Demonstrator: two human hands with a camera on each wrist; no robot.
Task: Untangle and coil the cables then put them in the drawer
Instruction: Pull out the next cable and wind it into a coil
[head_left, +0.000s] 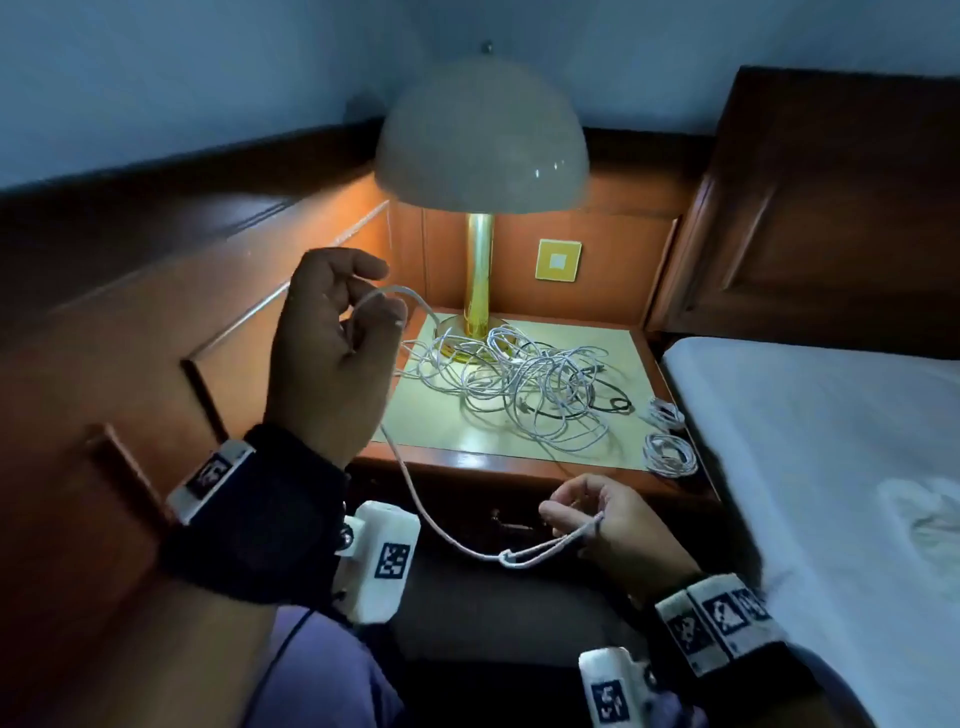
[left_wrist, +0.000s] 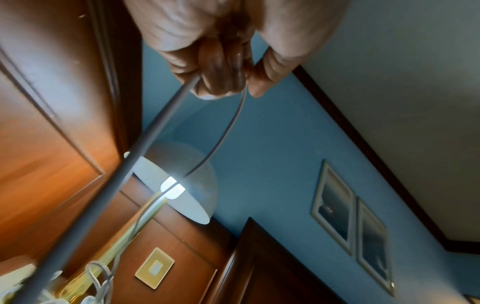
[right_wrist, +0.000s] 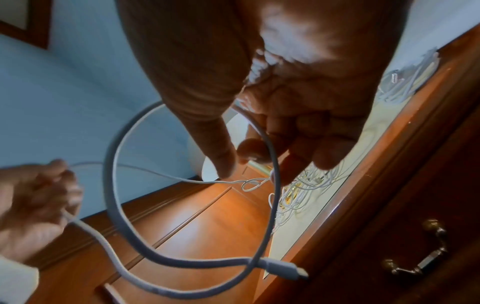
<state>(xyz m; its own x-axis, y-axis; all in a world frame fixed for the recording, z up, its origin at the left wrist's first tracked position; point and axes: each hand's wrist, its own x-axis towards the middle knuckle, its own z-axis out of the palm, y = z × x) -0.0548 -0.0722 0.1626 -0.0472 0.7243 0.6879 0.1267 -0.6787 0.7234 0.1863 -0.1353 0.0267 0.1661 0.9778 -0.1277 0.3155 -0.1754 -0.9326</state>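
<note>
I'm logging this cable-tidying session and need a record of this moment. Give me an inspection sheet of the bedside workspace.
Surface: nightstand top, pale inlay, lit by the lamp.
Job's things: tangled cables heaped by the lamp foot; two coiled cables at the right edge; drawer shut, brass handle showing.
Clutter: nothing seen.
Grippers: left hand raised, holds the white cable; right hand pinches a small loop of its free end, the plug dangling below.
Cables: the white cable runs from the heap through the left hand, sagging to the right hand.
Surroundings: lamp, wall switch, wood panelling, bed, blue wall, two framed pictures.
</note>
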